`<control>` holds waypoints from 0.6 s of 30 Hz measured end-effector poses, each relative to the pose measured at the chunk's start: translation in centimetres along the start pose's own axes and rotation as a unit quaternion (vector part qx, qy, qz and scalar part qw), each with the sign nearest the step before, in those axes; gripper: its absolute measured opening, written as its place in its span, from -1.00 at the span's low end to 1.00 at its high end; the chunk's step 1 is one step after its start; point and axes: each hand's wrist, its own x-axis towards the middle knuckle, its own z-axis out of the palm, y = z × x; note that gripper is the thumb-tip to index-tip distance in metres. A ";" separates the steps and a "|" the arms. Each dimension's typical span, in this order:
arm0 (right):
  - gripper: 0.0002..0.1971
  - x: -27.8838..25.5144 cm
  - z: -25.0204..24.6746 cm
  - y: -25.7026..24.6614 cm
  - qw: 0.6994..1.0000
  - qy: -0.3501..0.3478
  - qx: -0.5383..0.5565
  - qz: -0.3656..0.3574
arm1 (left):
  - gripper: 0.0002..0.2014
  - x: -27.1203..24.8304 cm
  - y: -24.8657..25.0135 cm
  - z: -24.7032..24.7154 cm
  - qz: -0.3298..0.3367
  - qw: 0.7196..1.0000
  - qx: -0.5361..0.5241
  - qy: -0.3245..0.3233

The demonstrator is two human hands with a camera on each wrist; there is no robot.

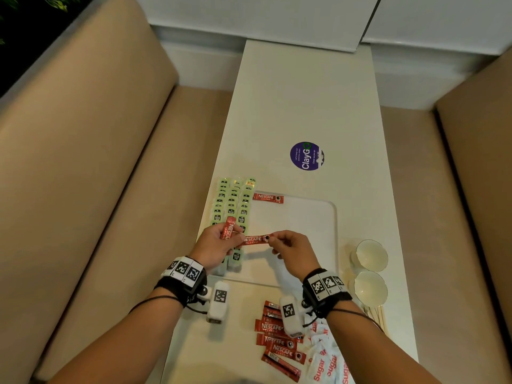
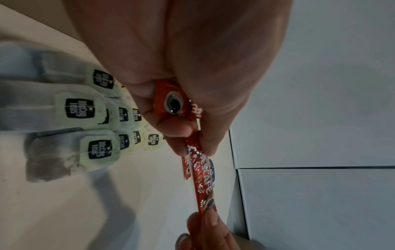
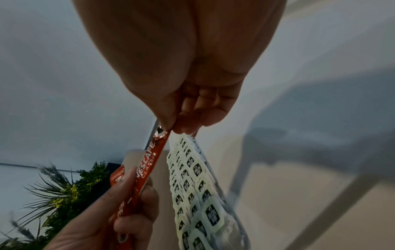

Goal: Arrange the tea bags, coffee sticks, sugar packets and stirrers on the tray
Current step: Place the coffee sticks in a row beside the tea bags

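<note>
Over the white tray [image 1: 318,214], my left hand [image 1: 235,236] grips two red Nescafe coffee sticks: one stands upright [image 1: 228,227], the other lies level [image 1: 256,240]. My right hand [image 1: 273,239] pinches the far end of the level stick [image 3: 149,160] between thumb and fingers. In the left wrist view that stick [image 2: 203,182] runs from my left hand [image 2: 186,137] to the right fingertips [image 2: 205,225]. Green-tagged tea bags [image 1: 232,206] lie in rows along the tray's left side. One more coffee stick [image 1: 268,198] lies at the tray's far edge.
Loose coffee sticks [image 1: 277,342] and white sugar packets [image 1: 324,358] lie on the table in front of the tray. Wooden stirrers [image 1: 378,314] and two glass cups [image 1: 370,254] sit to the right. Beige benches flank the narrow table.
</note>
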 end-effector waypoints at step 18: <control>-0.85 1.4 -1.1 -0.2 0.999 0.029 -0.043 -0.007 | -0.93 1.1 0.6 0.0 0.013 0.999 -0.011 0.031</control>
